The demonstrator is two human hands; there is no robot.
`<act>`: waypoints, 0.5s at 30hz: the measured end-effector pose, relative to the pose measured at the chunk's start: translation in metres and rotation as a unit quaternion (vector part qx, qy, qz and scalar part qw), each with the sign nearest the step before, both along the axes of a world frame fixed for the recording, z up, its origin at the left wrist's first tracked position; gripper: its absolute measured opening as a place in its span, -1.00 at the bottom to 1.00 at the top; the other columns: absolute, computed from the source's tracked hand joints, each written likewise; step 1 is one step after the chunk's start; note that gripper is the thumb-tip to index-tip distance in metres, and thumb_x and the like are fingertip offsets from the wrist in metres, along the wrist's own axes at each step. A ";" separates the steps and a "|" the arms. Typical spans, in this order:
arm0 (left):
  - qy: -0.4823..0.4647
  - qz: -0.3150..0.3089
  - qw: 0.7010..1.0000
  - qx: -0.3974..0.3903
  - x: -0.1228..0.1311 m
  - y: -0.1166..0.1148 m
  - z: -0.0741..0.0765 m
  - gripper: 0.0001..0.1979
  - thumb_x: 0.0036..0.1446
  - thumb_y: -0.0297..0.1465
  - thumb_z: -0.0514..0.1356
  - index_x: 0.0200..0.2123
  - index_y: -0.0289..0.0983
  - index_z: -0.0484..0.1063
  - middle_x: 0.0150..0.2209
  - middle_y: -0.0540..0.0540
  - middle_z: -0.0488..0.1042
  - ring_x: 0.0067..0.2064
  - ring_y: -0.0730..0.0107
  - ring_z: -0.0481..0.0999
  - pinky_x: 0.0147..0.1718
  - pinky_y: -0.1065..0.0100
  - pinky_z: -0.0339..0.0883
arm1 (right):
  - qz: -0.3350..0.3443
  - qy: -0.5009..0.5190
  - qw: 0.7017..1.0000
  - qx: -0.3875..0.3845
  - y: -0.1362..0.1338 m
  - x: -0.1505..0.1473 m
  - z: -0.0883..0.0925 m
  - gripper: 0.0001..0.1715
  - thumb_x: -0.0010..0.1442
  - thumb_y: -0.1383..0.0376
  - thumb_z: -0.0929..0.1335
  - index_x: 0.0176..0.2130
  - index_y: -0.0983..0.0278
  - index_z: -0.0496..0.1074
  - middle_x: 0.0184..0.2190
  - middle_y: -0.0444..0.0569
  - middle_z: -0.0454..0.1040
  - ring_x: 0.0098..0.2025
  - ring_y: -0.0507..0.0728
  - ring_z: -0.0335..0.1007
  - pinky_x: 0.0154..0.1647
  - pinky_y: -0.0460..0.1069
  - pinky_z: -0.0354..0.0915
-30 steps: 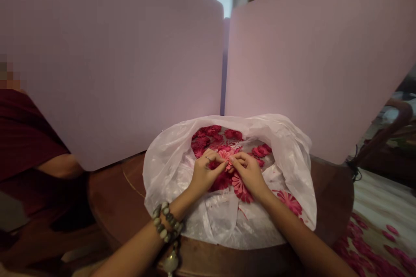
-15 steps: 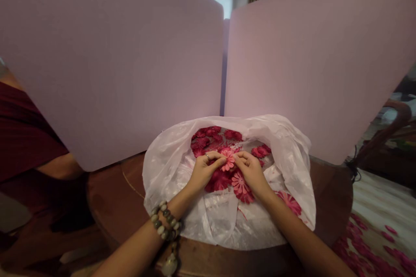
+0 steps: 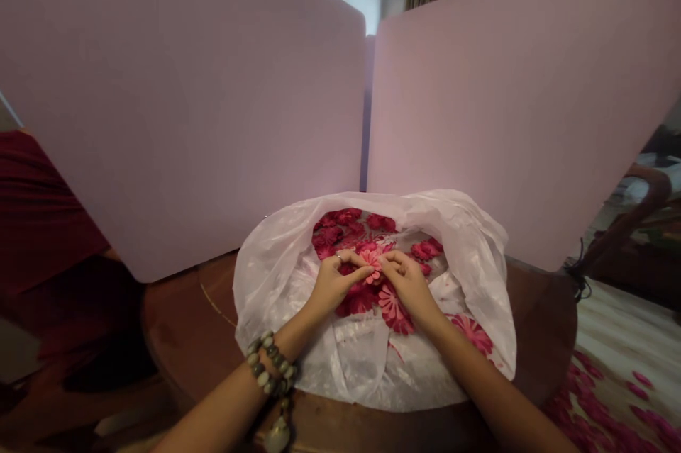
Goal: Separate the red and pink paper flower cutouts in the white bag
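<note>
Left hand (image 3: 337,284), right hand (image 3: 407,286) touch a paper-like flower (image 3: 372,262); pink panels (image 3: 186,120) behind.

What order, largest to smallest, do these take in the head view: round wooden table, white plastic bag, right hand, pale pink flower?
round wooden table
white plastic bag
right hand
pale pink flower
That hand sits nearer the camera, so that rank is unsure.

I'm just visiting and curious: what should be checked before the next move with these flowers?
1. Left hand and right hand both at the pink flower: ok.
2. White plastic bag open, with flowers showing inside: ok.
3. Bag resting on the round wooden table: ok.
4. Beaded bracelet on the left wrist, apart from the flowers: ok.
5. Pink flower undamaged: cannot tell, fingers cover part of it.
</note>
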State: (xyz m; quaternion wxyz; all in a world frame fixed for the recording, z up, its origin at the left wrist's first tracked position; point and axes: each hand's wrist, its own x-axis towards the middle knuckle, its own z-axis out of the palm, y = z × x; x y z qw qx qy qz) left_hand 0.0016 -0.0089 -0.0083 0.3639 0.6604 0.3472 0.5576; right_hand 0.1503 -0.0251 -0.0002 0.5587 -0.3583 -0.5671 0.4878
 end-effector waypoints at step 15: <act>-0.157 0.030 0.983 -0.089 0.000 0.005 0.001 -0.75 -0.13 -0.25 0.34 -0.55 -0.26 0.36 -0.59 0.07 0.36 -0.53 0.49 0.32 -0.48 0.42 0.22 | -0.061 0.016 0.998 -0.029 0.015 0.012 -0.010 -0.62 -0.13 0.08 0.47 -0.39 0.26 0.38 -0.61 -0.17 0.43 -0.52 0.06 0.37 -0.44 -0.05 0.26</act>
